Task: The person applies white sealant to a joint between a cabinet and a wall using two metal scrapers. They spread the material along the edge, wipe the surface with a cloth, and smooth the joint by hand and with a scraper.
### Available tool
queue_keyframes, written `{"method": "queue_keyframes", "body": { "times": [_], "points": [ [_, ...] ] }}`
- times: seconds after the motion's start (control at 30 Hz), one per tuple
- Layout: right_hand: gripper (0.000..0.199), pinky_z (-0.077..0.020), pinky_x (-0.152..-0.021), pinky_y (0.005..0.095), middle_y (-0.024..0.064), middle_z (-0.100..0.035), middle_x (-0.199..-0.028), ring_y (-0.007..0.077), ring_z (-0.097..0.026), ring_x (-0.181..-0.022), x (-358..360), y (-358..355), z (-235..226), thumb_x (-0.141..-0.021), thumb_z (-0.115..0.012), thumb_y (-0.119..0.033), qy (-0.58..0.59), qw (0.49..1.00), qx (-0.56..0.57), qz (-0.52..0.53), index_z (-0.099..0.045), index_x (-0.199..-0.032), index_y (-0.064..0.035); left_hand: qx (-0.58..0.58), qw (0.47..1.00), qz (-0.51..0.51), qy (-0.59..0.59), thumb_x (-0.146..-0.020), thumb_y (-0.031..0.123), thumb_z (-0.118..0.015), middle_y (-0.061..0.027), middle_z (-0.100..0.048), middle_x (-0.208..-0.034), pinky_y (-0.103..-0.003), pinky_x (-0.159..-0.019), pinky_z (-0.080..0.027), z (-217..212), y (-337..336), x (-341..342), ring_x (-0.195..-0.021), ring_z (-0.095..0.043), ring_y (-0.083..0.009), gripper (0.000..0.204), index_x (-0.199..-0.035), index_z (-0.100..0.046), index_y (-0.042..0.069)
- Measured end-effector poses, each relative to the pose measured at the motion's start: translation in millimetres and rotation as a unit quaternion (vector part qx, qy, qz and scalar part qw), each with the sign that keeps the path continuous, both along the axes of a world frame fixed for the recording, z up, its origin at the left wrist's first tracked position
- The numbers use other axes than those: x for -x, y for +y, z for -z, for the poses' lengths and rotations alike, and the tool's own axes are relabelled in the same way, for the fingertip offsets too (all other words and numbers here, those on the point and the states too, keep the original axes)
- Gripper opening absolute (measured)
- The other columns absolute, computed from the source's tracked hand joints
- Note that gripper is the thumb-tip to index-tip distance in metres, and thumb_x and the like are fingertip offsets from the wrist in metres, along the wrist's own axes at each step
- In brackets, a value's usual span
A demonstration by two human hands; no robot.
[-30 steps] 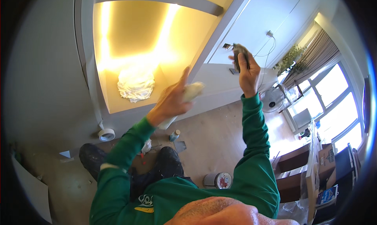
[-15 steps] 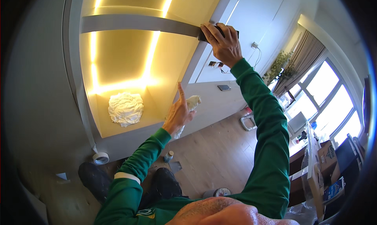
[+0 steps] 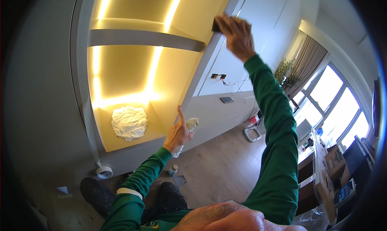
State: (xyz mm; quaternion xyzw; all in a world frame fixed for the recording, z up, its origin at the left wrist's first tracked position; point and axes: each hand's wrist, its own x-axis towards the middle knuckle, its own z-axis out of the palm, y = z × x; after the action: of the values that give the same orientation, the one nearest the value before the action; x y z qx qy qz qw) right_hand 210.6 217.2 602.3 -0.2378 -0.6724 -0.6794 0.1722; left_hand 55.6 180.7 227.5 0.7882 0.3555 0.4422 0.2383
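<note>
High up, my right hand [image 3: 238, 38] is closed on a dark block [image 3: 216, 26], which lies against the front edge of the niche's right side panel [image 3: 221, 40], above the grey shelf [image 3: 145, 38]. Motion slightly blurs the hand. Lower on that same edge is my left hand [image 3: 176, 135], its fingers curled round a crumpled white cloth [image 3: 192, 124]. Its index finger points upward, the tip at or close to the panel edge. Inside the lit niche, left of this hand, a bunched white cloth [image 3: 129, 123] sits on the bottom board.
A roll of white tape [image 3: 104, 172] hangs at the niche's lower left. Wires stick out of a wall opening [image 3: 218, 76], with a phone-like slab [image 3: 226, 100] below. A small bottle [image 3: 173, 170] stands on the wood floor [image 3: 217, 166]. Cardboard boxes [image 3: 337, 161] are at right.
My right hand has slid the dark block up the panel edge, past the shelf. My left hand, still with its cloth, is a little lower along the edge. The view has tilted upward.
</note>
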Motion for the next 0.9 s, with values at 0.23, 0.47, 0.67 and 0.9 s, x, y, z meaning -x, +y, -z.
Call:
{"method": "queue_keyframes", "body": {
  "times": [0.23,0.47,0.67,0.9],
  "points": [
    [0.053,-0.0404,-0.097,0.0416,-0.0033,-0.052,-0.136,0.0227,-0.050,-0.112,5,3,14,-0.081,-0.064,-0.007,0.049,0.997,-0.053,0.018,-0.062,-0.133,-0.0150,0.066,0.998,0.010,-0.019,-0.074,0.017,-0.080,-0.0388,-0.061,-0.105,-0.049,-0.081,-0.053,9,-7,-3,-0.087,-0.065,-0.0510,0.127,-0.150,0.021,-0.004],
    [0.060,-0.0386,-0.097,0.0427,0.0013,-0.054,-0.130,0.0243,-0.051,-0.110,10,7,-51,-0.076,-0.061,-0.001,0.034,0.996,-0.084,0.011,-0.059,-0.136,-0.0115,0.050,0.999,0.015,-0.011,-0.073,0.017,-0.080,-0.0387,-0.061,-0.107,-0.047,-0.083,-0.054,11,-13,6,-0.089,-0.065,-0.0507,0.128,-0.150,0.020,-0.004],
    [0.053,-0.0399,-0.094,0.0402,-0.0016,-0.053,-0.130,0.0241,-0.050,-0.110,16,1,51,-0.078,-0.063,-0.007,0.040,0.999,-0.008,-0.001,-0.063,-0.131,-0.0124,0.087,0.995,0.037,-0.015,-0.072,0.018,-0.081,-0.0389,-0.061,-0.112,-0.047,-0.087,-0.053,12,-10,12,-0.094,-0.065,-0.0507,0.129,-0.151,0.018,-0.004],
    [0.057,-0.0402,-0.094,0.0422,0.0014,-0.051,-0.132,0.0251,-0.048,-0.111,10,-1,-3,-0.079,-0.062,-0.003,0.034,0.999,-0.021,0.012,-0.059,-0.135,-0.0108,0.058,0.998,0.010,-0.001,-0.070,0.019,-0.083,-0.0367,-0.061,-0.114,-0.045,-0.091,-0.051,16,-12,11,-0.101,-0.064,-0.0477,0.127,-0.152,0.010,-0.005]
  ]
}}
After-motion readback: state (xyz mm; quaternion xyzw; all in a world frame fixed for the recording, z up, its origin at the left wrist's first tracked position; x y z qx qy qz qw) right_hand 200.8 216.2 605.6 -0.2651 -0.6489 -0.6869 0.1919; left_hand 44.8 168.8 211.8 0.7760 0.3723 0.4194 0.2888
